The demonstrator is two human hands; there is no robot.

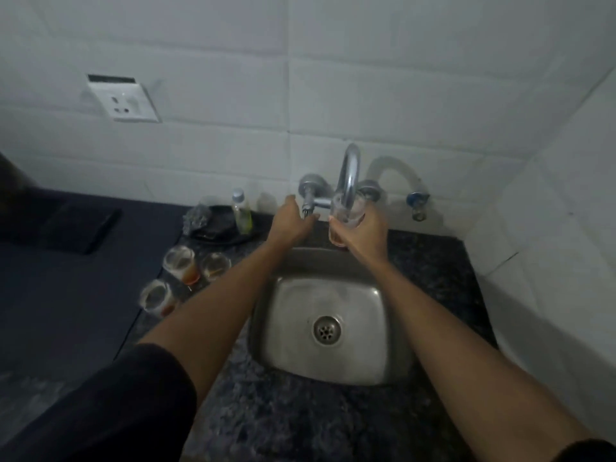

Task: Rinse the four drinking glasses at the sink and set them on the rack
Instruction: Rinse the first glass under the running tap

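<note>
Your right hand (361, 233) grips a glass (345, 216) under the tap spout (350, 175) above the sink (328, 368), your left hand (291, 220) pinches the tap handle (308, 208), three glasses (181, 273) wait on the desk (440, 261) left of the sink

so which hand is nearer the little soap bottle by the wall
Left. The left hand is at the tap handle, just right of the bottle. The right hand holds a glass under the spout, farther right.
</note>
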